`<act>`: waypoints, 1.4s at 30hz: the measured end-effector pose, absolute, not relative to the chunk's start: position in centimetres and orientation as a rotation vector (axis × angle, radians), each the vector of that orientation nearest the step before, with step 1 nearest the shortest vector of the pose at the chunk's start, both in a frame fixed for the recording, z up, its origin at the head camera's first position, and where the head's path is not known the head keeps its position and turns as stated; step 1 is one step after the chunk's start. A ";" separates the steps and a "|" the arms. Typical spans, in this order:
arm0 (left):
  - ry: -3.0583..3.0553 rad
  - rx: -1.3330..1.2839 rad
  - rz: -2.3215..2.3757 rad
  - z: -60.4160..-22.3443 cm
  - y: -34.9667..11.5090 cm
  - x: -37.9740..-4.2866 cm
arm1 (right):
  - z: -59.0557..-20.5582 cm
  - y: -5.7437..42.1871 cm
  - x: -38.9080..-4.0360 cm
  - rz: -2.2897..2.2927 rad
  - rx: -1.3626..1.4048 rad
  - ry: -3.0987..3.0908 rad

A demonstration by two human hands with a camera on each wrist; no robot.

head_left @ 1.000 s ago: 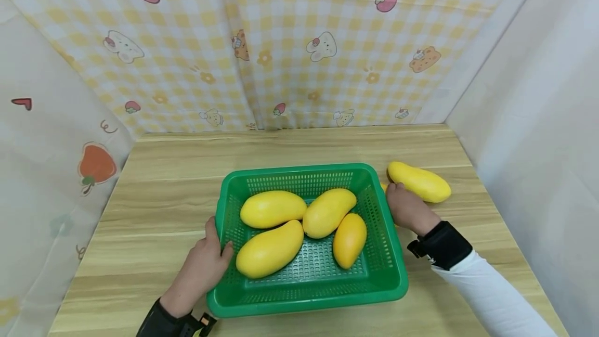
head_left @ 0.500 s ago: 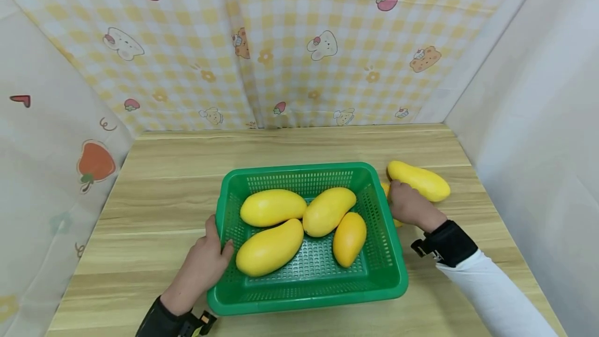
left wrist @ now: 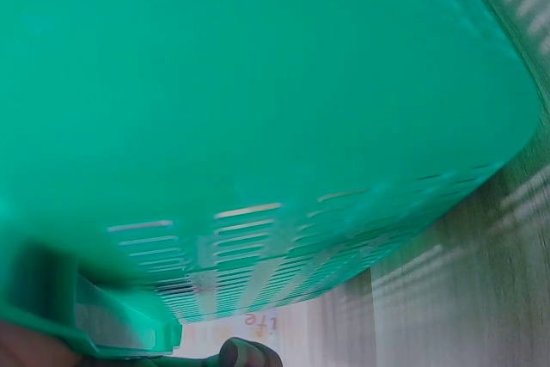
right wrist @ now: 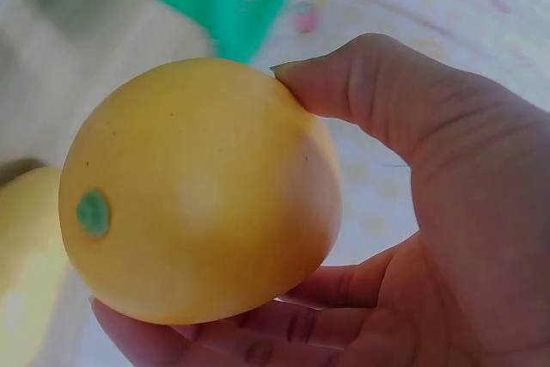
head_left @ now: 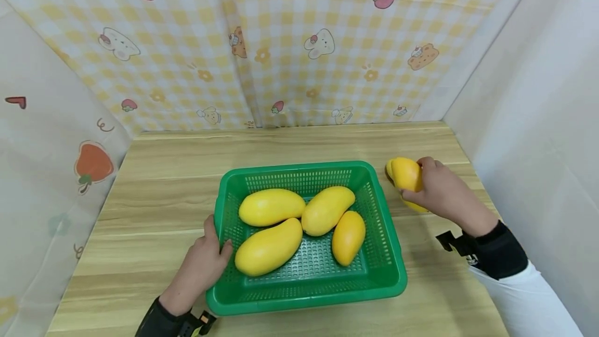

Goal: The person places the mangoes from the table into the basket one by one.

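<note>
The green plastic basket (head_left: 309, 303) stands on the table with several yellow mangoes inside, one of them a smaller orange-yellow mango (head_left: 348, 238). At its left rim my left hand (head_left: 203, 261) grips the edge, thumb over the inside and fingers outside. The basket's slotted wall (left wrist: 258, 109) fills most of the left wrist view. Right of the basket, my right hand (head_left: 444, 191) holds an orange-yellow mango (right wrist: 198, 204) between thumb and fingers; a small green stem spot shows on it. Below this fruit lies another yellow mango (head_left: 415, 207), partly hidden by the held one and the hand.
A wooden tabletop (head_left: 173, 170) lies under everything. A checkered curtain (head_left: 281, 82) hangs along the back, and white cloth (head_left: 538, 118) walls the right side close to my right arm. More printed cloth (head_left: 56, 134) covers the left side.
My right hand has lifted the orange-yellow mango from beside the basket's right wall and carried it rightward, over the other yellow mango. The left hand and basket stay put.
</note>
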State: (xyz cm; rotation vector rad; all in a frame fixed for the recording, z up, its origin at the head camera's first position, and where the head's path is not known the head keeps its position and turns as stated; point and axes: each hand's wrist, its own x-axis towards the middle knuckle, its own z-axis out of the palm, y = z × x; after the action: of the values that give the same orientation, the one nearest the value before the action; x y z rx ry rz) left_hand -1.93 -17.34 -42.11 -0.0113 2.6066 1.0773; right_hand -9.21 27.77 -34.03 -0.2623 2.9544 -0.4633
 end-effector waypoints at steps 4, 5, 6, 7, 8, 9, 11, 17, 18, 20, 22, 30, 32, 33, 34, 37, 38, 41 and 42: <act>2.611 -0.014 1.069 -42.2 -17.4 -1.9 | -32.4 26.7 -8.3 -0.490 -0.297 2.957; 2.611 -0.013 1.069 -42.2 -17.4 -1.9 | -32.2 26.4 -8.1 -0.501 -0.310 2.952; 2.611 -0.014 1.071 -42.2 -17.4 -1.9 | -32.0 26.1 -7.9 -0.507 -0.322 2.947; 2.613 -0.013 1.071 -42.3 -17.4 -2.0 | -31.9 25.8 -7.7 -0.506 -0.335 2.945; 2.614 -0.013 1.072 -42.3 -17.4 -2.0 | -31.8 25.5 -7.5 -0.501 -0.345 2.946; 2.613 -0.012 1.074 -42.3 -17.4 -2.0 | -31.7 25.2 -7.3 -0.496 -0.358 2.945; 2.613 -0.010 1.078 -42.3 -17.3 -2.0 | -31.5 24.6 -6.9 -0.486 -0.385 2.945; 2.607 -0.015 1.088 -42.3 -17.4 -2.0 | -31.5 22.6 -5.8 -0.502 -0.559 2.911; 2.608 -0.014 1.087 -42.2 -17.4 -2.0 | -31.6 22.2 -5.6 -0.499 -0.603 2.900; 2.611 -0.012 1.082 -42.3 -17.4 -2.0 | -31.9 21.5 -5.3 -0.474 -0.688 2.872; 2.615 -0.009 1.075 -42.3 -17.4 -2.0 | -32.2 20.8 -4.9 -0.419 -0.772 2.847; 2.632 -0.007 1.057 -42.2 -17.3 -1.9 | -33.6 19.4 -3.7 -0.339 -0.914 2.684; 2.630 -0.007 1.067 -42.1 -17.2 -1.9 | -33.7 19.2 -3.6 -0.325 -0.940 2.668; 2.630 -0.006 1.069 -42.1 -17.2 -1.9 | -33.7 19.1 -3.6 -0.312 -0.949 2.658; 2.631 -0.006 1.068 -42.1 -17.2 -1.9 | -33.7 19.0 -3.5 -0.295 -0.961 2.645; 2.631 -0.004 1.068 -42.0 -17.3 -1.8 | -33.8 18.8 -3.5 -0.220 -1.011 2.591; 2.631 -0.004 1.066 -42.0 -17.3 -1.8 | -33.8 18.8 -3.5 -0.199 -1.030 2.563; 2.626 -0.006 1.070 -42.0 -17.3 -1.8 | -33.9 18.6 -3.4 -0.138 -1.089 2.479; 2.623 -0.008 1.072 -42.0 -17.4 -1.8 | -33.9 18.5 -3.4 -0.122 -1.107 2.458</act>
State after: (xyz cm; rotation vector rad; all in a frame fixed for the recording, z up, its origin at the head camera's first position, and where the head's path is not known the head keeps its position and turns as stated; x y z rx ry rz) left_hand -1.80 -17.35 -42.01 -0.0077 2.6233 1.0719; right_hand -3.40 18.55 -33.92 -1.1073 2.4580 -0.1219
